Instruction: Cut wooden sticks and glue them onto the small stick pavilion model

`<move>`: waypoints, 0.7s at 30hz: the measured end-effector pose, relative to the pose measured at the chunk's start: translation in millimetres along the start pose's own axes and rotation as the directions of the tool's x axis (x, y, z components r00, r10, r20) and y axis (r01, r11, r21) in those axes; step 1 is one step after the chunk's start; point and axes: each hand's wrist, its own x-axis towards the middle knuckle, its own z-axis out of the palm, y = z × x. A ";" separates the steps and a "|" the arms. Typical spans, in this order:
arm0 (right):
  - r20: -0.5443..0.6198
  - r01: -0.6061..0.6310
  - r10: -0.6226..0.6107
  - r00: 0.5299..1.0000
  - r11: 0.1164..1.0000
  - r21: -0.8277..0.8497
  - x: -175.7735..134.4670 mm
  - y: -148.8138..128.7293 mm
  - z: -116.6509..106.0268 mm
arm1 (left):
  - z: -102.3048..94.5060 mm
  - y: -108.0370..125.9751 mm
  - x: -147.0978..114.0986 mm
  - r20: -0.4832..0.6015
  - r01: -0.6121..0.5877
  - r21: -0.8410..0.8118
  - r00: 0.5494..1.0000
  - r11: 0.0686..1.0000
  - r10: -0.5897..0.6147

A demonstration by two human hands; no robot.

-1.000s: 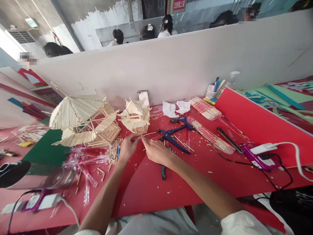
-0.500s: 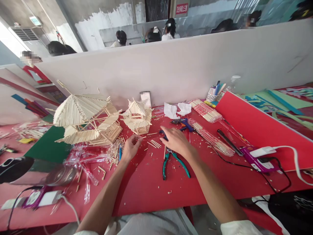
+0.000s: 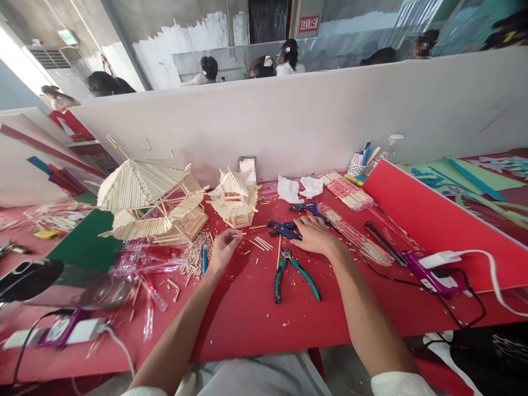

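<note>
My left hand (image 3: 224,251) is closed in a pinch on a short wooden stick (image 3: 243,234), just in front of the small stick pavilion (image 3: 233,199). My right hand (image 3: 317,235) reaches over the table, palm down, with its fingers apart at a dark blue-handled tool (image 3: 281,229); whether they press on it I cannot tell. Just beyond those fingers lies a blue glue gun (image 3: 310,208). Several cut sticks (image 3: 263,243) lie between my hands. Nearer me, green-handled pliers (image 3: 295,272) rest with their handles spread. A larger stick pavilion (image 3: 142,190) stands at the left.
Wood scraps (image 3: 197,264) and clear wrappers (image 3: 142,261) lie left of my left hand. Bundles of sticks (image 3: 347,190), a black cutter knife (image 3: 385,243) and a purple power strip (image 3: 433,272) are at the right. A pale partition (image 3: 289,121) closes off the back.
My right hand has moved right, toward the glue gun, uncovering more of the dark blue-handled tool. My left hand keeps its pinch. The view has shifted slightly.
</note>
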 end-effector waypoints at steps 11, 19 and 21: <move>-0.011 0.092 -0.098 0.995 0.888 0.450 -24.3 -28.5 -36.6 | 9.1 4.7 -3.5 -0.068 -0.007 -0.122 0.998 0.993 -0.002; 0.107 0.102 -0.166 0.980 0.888 0.448 -25.3 -37.8 -38.3 | 23.2 3.7 -7.8 -0.089 0.006 -0.139 0.996 0.990 -0.019; 0.110 0.120 -0.192 0.975 0.876 0.468 -25.6 -42.6 -40.9 | 24.2 2.2 -7.6 -0.084 0.011 -0.146 0.996 0.989 -0.023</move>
